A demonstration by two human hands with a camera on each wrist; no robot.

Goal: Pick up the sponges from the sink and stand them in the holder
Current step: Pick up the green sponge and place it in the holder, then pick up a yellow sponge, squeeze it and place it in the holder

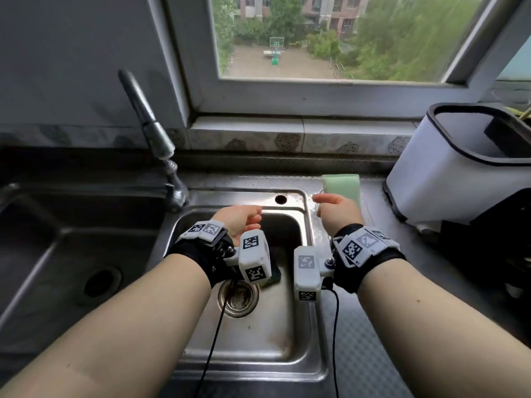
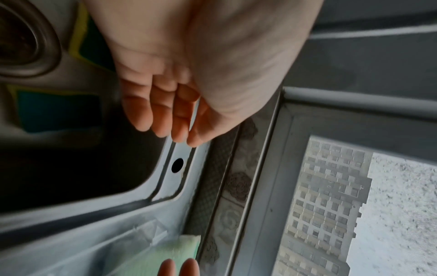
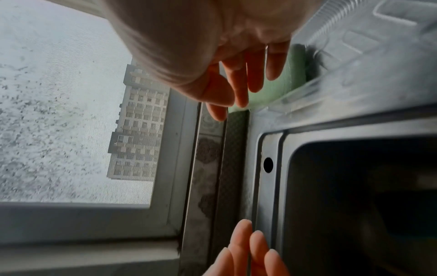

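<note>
- Steel sink basin: two yellow-and-dark-green sponges lie inside, not yet picked up;
- Left hand: above the basin, fingers loose, empty;
- Right hand: relaxed, empty, beside the pale green sponge standing in the clear plastic holder; one placed.
</note>
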